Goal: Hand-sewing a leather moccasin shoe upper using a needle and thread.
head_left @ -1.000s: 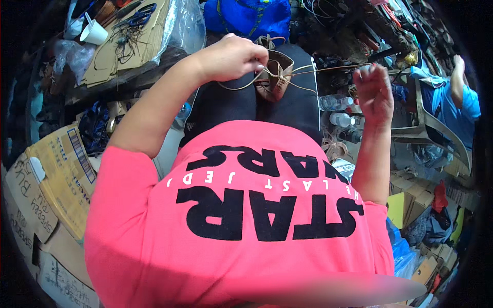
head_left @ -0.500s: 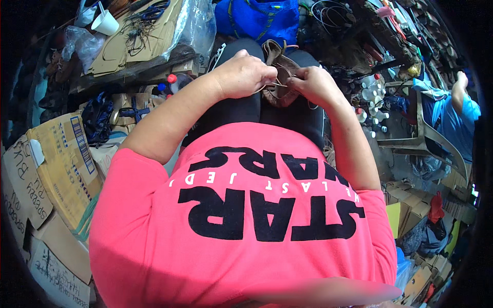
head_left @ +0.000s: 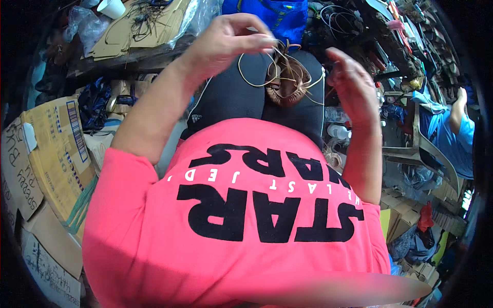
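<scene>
- Nearest: pink shirt (head_left: 241,215), then dark-trousered lap (head_left: 231,97) with the small brown leather piece (head_left: 287,84) resting between the knees.
- Left hand (head_left: 231,38) pinches the tan cord (head_left: 251,77); right hand (head_left: 352,84) is raised, half-open, can't tell if it's gripping the cord.
- Looks like mid-lacing; I'd guess tightening comes next, pulling evenly.
- Farther: cardboard (head_left: 118,36), blue bag (head_left: 272,15).

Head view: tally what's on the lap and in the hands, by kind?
Small brown woven leather piece on the lap: 1
Thin tan cord, looped: 1
Left hand, pinching the cord: 1
Right hand, raised, fingers curled: 1
Total: 4
</scene>
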`<control>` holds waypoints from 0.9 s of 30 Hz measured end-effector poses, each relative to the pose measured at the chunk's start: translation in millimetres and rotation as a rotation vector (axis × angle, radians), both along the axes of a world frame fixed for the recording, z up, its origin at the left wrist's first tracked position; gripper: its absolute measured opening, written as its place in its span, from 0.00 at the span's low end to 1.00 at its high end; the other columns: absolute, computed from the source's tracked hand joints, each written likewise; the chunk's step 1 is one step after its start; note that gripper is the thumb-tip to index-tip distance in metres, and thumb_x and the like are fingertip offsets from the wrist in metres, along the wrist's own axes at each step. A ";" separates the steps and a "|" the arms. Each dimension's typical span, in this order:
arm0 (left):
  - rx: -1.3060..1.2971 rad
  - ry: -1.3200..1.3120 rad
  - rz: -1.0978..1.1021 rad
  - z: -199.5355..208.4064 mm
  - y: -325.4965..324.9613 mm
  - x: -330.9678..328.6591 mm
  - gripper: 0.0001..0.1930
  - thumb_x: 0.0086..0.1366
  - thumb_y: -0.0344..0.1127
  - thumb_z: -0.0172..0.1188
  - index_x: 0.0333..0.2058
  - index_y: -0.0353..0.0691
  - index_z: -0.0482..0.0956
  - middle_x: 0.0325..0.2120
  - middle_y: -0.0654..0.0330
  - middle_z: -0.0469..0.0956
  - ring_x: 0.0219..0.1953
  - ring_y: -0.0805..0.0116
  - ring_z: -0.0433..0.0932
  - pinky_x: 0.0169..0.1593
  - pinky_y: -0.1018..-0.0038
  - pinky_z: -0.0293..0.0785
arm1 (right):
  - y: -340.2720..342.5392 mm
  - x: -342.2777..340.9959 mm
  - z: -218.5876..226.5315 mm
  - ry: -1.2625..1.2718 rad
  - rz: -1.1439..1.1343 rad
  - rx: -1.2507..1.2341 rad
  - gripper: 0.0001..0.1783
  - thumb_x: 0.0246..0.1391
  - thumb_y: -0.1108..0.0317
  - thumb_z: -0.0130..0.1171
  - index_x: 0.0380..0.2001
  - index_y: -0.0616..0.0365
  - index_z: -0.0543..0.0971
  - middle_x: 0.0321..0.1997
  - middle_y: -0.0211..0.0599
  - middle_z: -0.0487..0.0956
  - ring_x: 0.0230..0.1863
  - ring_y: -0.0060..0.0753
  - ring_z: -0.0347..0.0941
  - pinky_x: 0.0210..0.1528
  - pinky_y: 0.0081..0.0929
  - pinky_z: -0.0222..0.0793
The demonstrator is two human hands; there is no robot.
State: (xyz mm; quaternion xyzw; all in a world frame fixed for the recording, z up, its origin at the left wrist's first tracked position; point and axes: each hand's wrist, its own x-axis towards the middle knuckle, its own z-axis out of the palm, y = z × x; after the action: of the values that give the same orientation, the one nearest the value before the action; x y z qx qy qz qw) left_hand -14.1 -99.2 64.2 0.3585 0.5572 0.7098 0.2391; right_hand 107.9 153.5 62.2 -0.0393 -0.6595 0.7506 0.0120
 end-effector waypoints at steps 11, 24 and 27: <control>-0.949 0.962 0.160 -4.2 -75.2 -62.3 0.07 0.53 0.30 0.61 0.32 0.38 0.80 0.26 0.55 0.77 0.33 0.61 0.77 0.39 0.70 0.72 | 96.8 99.7 -40.0 -0.428 0.019 0.980 0.14 0.53 0.67 0.58 0.44 0.55 0.79 0.32 0.37 0.80 0.33 0.21 0.73 0.38 0.22 0.68; -0.757 0.686 0.255 -3.2 -48.7 -54.7 0.18 0.53 0.33 0.62 0.45 0.42 0.79 0.44 0.56 0.75 0.48 0.64 0.73 0.52 0.71 0.68 | 126.9 154.3 -85.5 -0.719 0.310 0.847 0.22 0.52 0.78 0.46 0.50 0.55 0.76 0.28 0.35 0.76 0.25 0.22 0.66 0.28 0.23 0.65; -0.471 0.795 -0.143 -32.9 30.6 -15.4 0.16 0.54 0.32 0.62 0.43 0.44 0.80 0.43 0.56 0.77 0.48 0.60 0.74 0.52 0.68 0.69 | 46.1 74.9 -48.8 -0.315 0.026 0.533 0.19 0.50 0.78 0.54 0.48 0.56 0.77 0.34 0.32 0.79 0.30 0.22 0.72 0.35 0.19 0.67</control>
State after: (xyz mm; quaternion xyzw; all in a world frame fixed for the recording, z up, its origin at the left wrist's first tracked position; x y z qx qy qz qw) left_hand -29.5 -68.6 31.3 0.5760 0.7256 0.3532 0.1303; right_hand 182.8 199.6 13.4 -0.1420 -0.8272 0.5361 -0.0902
